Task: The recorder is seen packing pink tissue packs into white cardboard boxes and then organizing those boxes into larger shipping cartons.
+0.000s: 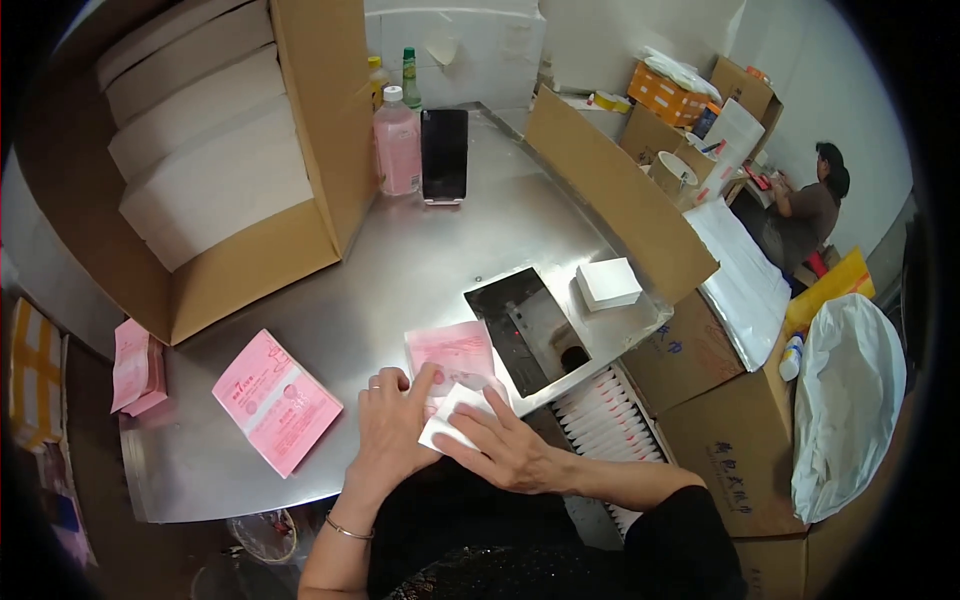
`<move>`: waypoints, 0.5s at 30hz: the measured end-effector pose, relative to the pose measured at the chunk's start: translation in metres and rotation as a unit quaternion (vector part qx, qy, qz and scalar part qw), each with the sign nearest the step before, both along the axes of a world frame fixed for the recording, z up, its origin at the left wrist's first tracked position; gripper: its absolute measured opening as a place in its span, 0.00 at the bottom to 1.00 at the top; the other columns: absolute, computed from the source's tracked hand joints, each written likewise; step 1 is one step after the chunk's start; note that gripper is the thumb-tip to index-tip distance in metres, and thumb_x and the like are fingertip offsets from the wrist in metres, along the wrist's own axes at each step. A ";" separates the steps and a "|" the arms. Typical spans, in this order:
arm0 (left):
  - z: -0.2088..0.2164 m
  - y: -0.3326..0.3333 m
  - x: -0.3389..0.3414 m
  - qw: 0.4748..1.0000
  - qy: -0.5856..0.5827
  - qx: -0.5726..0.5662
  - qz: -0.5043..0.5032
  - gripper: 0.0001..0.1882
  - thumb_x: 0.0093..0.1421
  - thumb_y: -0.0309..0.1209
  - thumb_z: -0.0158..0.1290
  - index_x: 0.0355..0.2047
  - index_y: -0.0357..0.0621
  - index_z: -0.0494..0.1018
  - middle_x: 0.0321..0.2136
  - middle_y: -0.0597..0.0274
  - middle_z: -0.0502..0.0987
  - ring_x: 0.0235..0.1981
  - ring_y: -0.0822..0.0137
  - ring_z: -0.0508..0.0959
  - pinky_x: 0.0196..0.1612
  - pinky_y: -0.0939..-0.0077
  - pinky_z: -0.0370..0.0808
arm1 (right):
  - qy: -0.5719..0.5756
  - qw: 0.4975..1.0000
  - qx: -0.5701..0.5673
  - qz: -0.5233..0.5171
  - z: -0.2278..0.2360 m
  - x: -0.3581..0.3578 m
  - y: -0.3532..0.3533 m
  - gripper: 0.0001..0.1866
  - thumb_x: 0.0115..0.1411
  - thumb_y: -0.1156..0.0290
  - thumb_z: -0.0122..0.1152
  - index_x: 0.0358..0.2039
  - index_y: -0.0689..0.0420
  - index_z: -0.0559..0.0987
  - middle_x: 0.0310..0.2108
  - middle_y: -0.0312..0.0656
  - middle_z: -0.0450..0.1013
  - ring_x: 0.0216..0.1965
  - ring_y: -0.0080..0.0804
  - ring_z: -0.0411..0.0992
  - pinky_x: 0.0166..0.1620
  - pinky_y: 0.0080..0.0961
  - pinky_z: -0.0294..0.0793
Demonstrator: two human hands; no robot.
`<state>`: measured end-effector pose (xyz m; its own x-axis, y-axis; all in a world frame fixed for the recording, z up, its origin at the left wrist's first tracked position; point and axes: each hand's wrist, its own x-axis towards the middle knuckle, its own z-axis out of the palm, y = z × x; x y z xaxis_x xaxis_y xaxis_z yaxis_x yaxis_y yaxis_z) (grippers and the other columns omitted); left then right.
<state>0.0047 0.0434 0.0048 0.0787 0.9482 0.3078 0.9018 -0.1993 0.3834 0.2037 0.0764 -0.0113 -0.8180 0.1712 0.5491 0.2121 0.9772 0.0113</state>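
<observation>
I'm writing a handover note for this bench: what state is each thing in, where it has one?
Held white stack: in the right hand
Pink wrapper: partly covered, left hand on it
Pink packet pile: lying flat
Loose white stack: lying flat
Large carton: open, white bundles inside
Phone: upright, screen dark
Pink bottle: upright, capped
Lower packets: in rows

Pale walls (640,28) surround a shiny metal table (385,285).
</observation>
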 end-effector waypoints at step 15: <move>0.013 -0.048 -0.023 0.995 -0.084 0.044 -0.042 0.14 0.42 0.21 0.56 0.32 0.45 0.73 0.41 0.51 0.71 0.49 0.48 0.70 0.50 0.52 0.65 | -0.108 0.912 -0.175 -0.354 -0.024 0.027 0.117 0.09 0.59 0.72 0.56 0.37 0.60 0.80 0.26 0.50 0.77 0.27 0.53 0.76 0.33 0.46 0.77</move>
<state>-0.0184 -0.0047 0.0174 0.0977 0.9092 0.4046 0.8049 -0.3113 0.5052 0.2309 0.1939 -0.0348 -0.5175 0.8325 0.1976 0.8210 0.5482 -0.1593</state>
